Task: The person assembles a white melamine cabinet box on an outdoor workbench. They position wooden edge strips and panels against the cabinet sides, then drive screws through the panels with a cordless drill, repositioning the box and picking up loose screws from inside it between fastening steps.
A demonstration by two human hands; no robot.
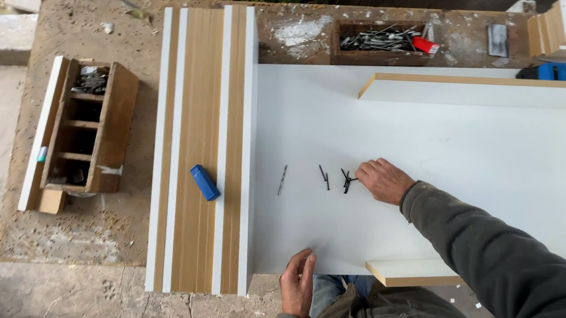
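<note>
A large white board (425,158) lies flat on the workbench. My right hand (382,180) rests on it, fingers curled at a small pile of black screws (347,180). Two more screws (323,175) lie just left of the pile, and a drill bit (282,179) lies further left. My left hand (297,282) touches the board's near edge, fingers bent over it, holding nothing. White panels with brown edges stand upright on the board: one at the far side (473,91) and one at the near edge (411,271).
A stack of white-and-brown strips (203,118) stands on edge left of the board, with a blue box (204,182) on top. A wooden compartment box (88,127) sits far left. A tray of screws (380,41) and a blue drill (549,71) lie at the back.
</note>
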